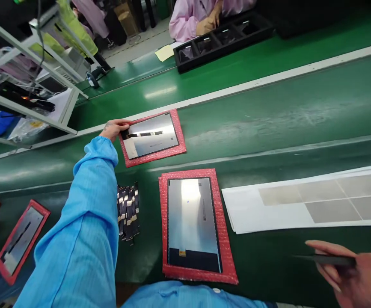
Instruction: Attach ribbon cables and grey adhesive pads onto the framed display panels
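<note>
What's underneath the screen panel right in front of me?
Red bubble wrap shows around all sides of the screen panel, over the green bench. Its offset edges suggest more than one sheet. The panel hides the middle, so anything there can't be seen.

Through my feed, an electronics assembly workshop: green table, display panels on red wrap, pink-sleeved co-worker, metal rack.

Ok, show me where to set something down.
Bare: bench right of far panel, between rail and sheets; also between near panel and tool, below the sheets. Crowded: left of near panel, with cables and sleeve.
</note>
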Motion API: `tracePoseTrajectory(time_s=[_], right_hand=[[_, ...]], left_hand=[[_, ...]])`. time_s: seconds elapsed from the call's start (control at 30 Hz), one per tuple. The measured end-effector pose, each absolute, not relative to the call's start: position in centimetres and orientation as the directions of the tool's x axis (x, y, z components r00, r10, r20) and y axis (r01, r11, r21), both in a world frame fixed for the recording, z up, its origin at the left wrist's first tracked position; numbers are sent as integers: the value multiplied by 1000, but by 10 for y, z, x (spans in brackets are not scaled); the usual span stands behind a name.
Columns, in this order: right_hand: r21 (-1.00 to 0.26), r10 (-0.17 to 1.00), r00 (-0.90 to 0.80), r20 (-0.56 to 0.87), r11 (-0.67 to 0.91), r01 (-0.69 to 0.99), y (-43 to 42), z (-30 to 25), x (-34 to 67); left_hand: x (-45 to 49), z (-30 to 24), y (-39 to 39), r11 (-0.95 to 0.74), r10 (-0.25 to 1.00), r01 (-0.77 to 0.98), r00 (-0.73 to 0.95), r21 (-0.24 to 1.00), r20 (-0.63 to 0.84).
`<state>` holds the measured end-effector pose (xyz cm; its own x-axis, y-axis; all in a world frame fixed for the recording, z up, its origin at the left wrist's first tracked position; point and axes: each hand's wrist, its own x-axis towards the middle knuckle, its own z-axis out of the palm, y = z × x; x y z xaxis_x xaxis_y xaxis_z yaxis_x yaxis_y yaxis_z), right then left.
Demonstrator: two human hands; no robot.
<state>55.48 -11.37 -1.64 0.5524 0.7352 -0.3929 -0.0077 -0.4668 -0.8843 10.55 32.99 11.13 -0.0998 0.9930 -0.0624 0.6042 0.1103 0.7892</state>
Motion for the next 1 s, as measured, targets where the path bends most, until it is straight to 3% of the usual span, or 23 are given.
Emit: tracePoseTrajectory(time_s=[0.1,0.2,0.27,0.37,0.47,0.6,0.77,1.0], right_hand=[[-859,608,619,-497,-443,-255,-105,0,558],[-888,626,642,-442,-404,-218,-87,18,554],[-917,636,672,-378,-359,-175,-79,23,557],[-958,654,710,-261,-263,-110,-73,22,570],[-977,679,713,-176,-207,-44,-67,17,588],[-981,706,692,-147,-194,-10,-51,9,604],[-983,713,684,-154,-182,-31,-34,-6,609],[-980,715,673,-190,-179,-87,-34,-14,611]], left_hand=[[118,109,329,-62,991,746,-33,663,130],[159,97,306,-349,936,766,257,540,241],[203,80,272,-567,818,637,512,522,264],[287,47,198,-715,632,444,740,540,229],[370,25,128,-863,335,243,931,442,142],[442,24,93,-909,220,214,975,357,-23],[463,24,111,-915,127,211,959,344,-252],[458,11,118,-896,103,209,956,391,-275]])
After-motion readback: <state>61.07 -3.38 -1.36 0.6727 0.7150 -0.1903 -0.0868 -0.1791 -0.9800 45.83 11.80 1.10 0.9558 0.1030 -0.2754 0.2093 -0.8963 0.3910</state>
